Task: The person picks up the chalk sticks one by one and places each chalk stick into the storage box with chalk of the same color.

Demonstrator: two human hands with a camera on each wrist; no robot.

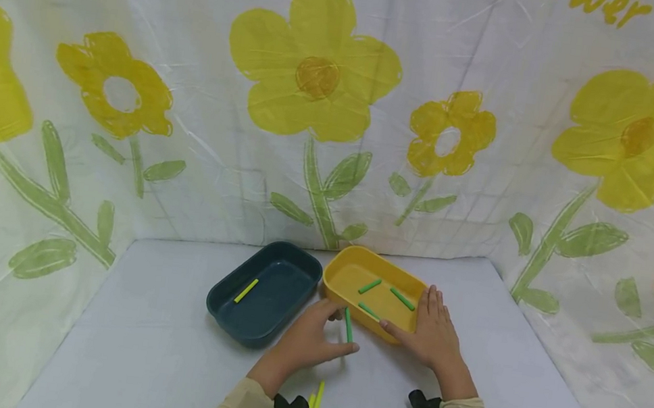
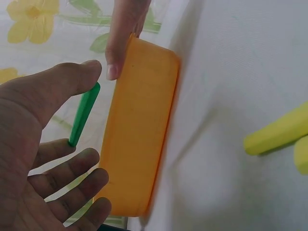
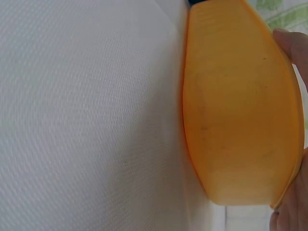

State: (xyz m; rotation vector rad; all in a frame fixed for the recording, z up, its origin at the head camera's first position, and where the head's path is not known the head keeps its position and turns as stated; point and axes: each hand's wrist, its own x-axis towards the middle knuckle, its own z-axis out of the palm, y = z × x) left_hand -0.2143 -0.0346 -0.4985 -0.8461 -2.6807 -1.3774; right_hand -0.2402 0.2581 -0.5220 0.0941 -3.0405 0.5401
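My left hand (image 1: 310, 338) pinches a short green stick (image 1: 349, 326) by its ends, between thumb and index finger; the other fingers are spread apart in the left wrist view. This stick is held above the table, just in front of a yellow plastic tray (image 1: 347, 293). Several green sticks (image 1: 402, 299) lie inside that tray. My right hand (image 1: 434, 333) rests against the tray's right end with its fingers straight, the thumb lying over the front rim. In the right wrist view, the tray's outer wall (image 3: 240, 106) fills much of the picture.
Left of the yellow tray stands a dark teal tray (image 1: 282, 318) with one yellow stick (image 1: 245, 291) in it. Two more yellow sticks (image 1: 316, 405) lie on the white table (image 1: 152, 332) beside my left wrist. Behind hangs a flower-patterned cloth (image 1: 215, 170).
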